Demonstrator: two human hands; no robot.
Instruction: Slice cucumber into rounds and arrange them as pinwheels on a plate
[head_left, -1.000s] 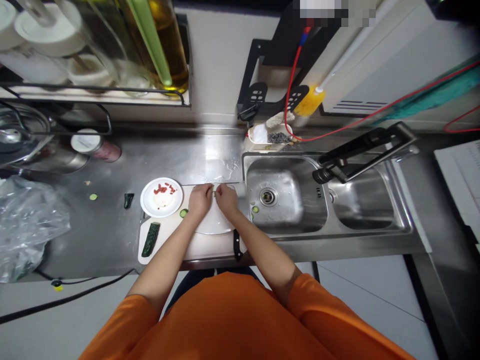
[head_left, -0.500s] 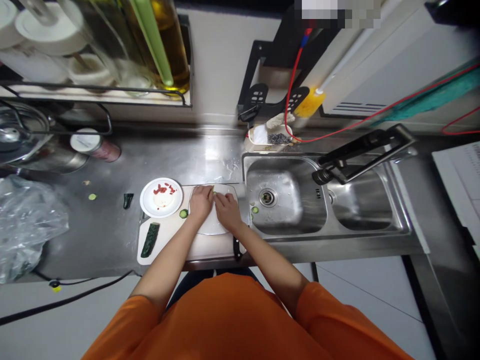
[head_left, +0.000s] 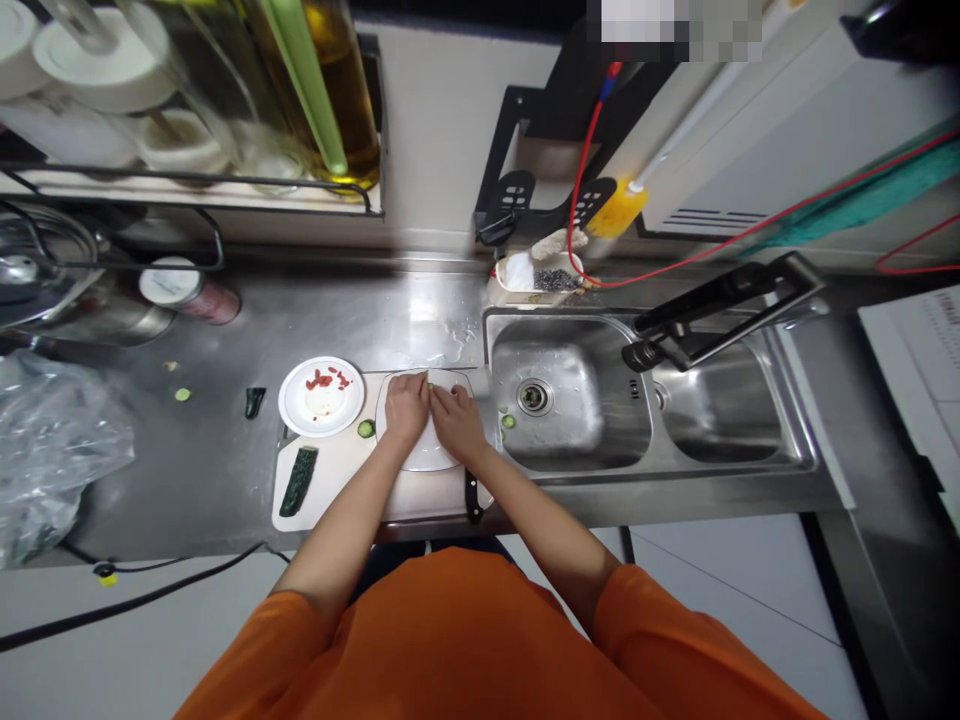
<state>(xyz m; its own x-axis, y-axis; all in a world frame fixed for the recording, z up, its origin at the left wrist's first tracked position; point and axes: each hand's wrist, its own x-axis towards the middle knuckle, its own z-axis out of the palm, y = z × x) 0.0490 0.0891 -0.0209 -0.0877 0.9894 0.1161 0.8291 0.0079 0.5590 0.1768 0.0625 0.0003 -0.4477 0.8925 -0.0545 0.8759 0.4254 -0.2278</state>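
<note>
My left hand and my right hand meet fingertip to fingertip over a clear-rimmed plate. Both are closed around a small pale-green cucumber piece, mostly hidden by the fingers. Under the plate lies a white cutting board. A dark green length of cucumber rests on its left side, and a cucumber slice sits just left of the plate. A black knife handle shows by my right wrist. The white plate at the upper left holds red pieces.
To the right are a steel sink with slices near its left edge and a black faucet. A cucumber end, a plastic bag and a red-labelled canister stand or lie on the left counter. A bottle rack overhangs it.
Both hands stay over the clear-rimmed plate, with fingers shifting slightly around the cucumber piece. The rest of the scene moves only a little with the camera.
</note>
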